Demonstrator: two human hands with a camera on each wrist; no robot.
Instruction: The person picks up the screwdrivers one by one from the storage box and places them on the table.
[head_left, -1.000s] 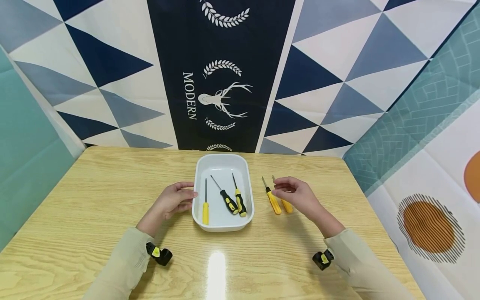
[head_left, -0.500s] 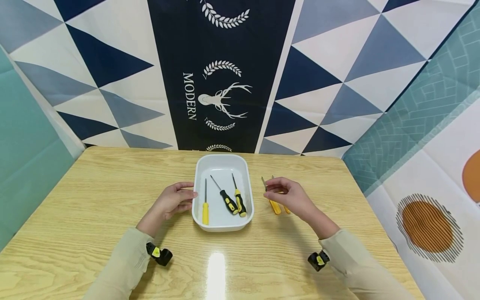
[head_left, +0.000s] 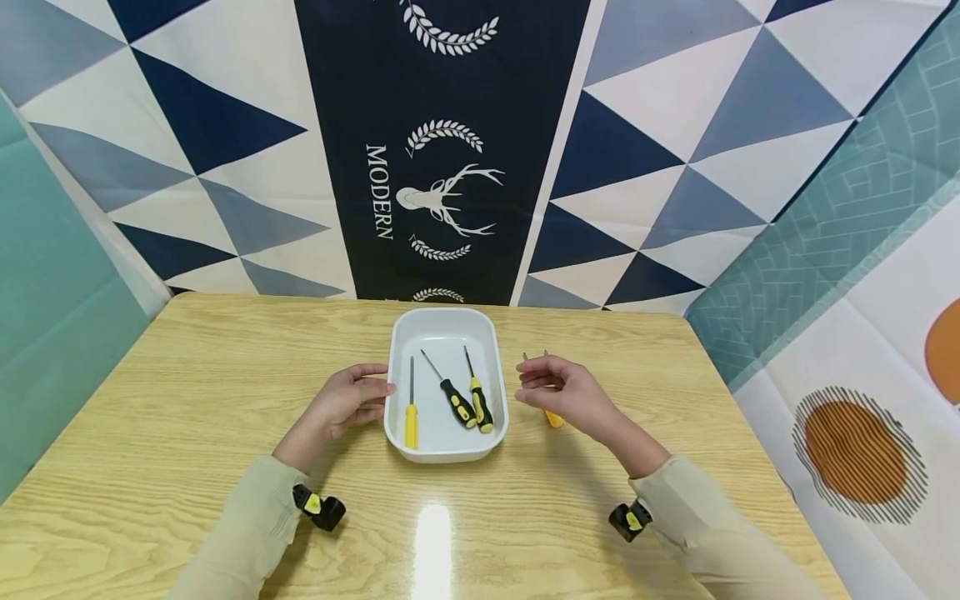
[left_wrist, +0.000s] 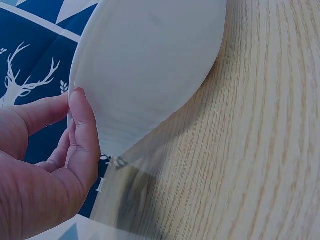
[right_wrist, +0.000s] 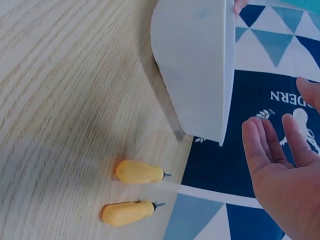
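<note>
Holding screwdrivers, the round-cornered tray is white.

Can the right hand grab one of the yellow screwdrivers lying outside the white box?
Probably yes. The right hand looks empty and is close by, and the two yellow screwdrivers lie on the table with nothing on top of them.

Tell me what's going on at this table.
A person's left grip pinches the rim of a white tray with three screwdrivers in it. Their right grip holds nothing, raised beside the tray near two yellow-handled screwdrivers that lie outside it on the wooden table.
</note>
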